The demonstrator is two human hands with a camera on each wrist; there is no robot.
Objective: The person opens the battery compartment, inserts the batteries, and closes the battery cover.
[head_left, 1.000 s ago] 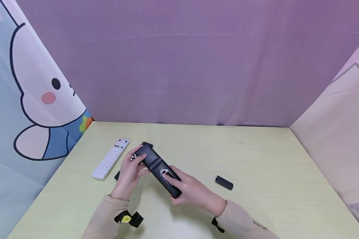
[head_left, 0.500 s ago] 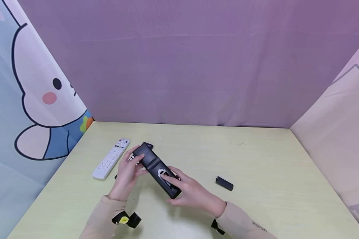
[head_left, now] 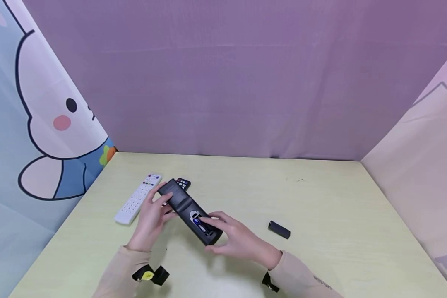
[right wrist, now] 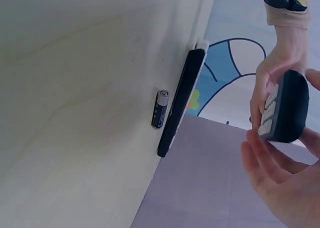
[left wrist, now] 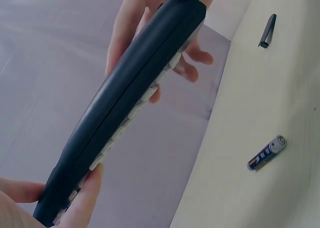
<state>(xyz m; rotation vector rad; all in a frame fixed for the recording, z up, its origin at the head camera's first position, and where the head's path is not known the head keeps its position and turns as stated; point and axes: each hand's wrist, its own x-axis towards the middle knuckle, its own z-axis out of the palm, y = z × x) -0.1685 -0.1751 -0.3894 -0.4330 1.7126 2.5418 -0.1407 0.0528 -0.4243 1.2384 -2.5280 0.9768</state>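
Observation:
A black remote control [head_left: 180, 203] is held above the table, back side up, with its battery compartment uncovered. My left hand [head_left: 150, 221] grips its far end between thumb and fingers. At the near end my right hand [head_left: 236, 238] holds the remote, one fingertip at the compartment's edge. A blue battery [head_left: 200, 224] shows inside the compartment. In the left wrist view, a loose battery [left wrist: 266, 153] lies on the table; the head view hides it. The black battery cover [head_left: 279, 229] rests on the table to the right.
A white remote [head_left: 138, 198] lies at the table's left. Beside it is a second black remote [head_left: 183, 183], mostly covered in the head view by the held one. Fabric walls, including a purple curtain [head_left: 223, 82], border the table [head_left: 320, 198].
The held remote and my left hand have shifted left. My right fingertip has drawn back, so the blue battery in the compartment is now exposed. More of the second black remote's top shows.

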